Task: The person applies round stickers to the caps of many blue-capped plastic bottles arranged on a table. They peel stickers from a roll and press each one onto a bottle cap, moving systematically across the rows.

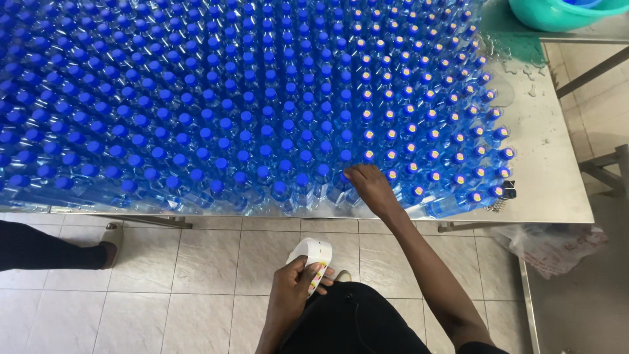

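Observation:
A steel table (pixel 557 164) is packed with rows of clear bottles with blue caps (pixel 229 118). Bottles toward the right have small round yellow stickers on their caps (pixel 409 167); those to the left have plain caps. My right hand (pixel 370 187) reaches to the front row, fingertips pressing on a blue cap (pixel 345 177) at the border between stickered and plain bottles. My left hand (pixel 295 288) is held low near my waist, gripping a white roll of stickers (pixel 314 255) with a strip of coloured stickers hanging from it.
A green plastic basin (pixel 563 13) sits on the table's far right corner. A small dark object (pixel 508 191) lies by the right-hand bottles. A plastic bag (pixel 557 246) lies on the tiled floor under the table. Another person's leg and shoe (pixel 59 246) are at left.

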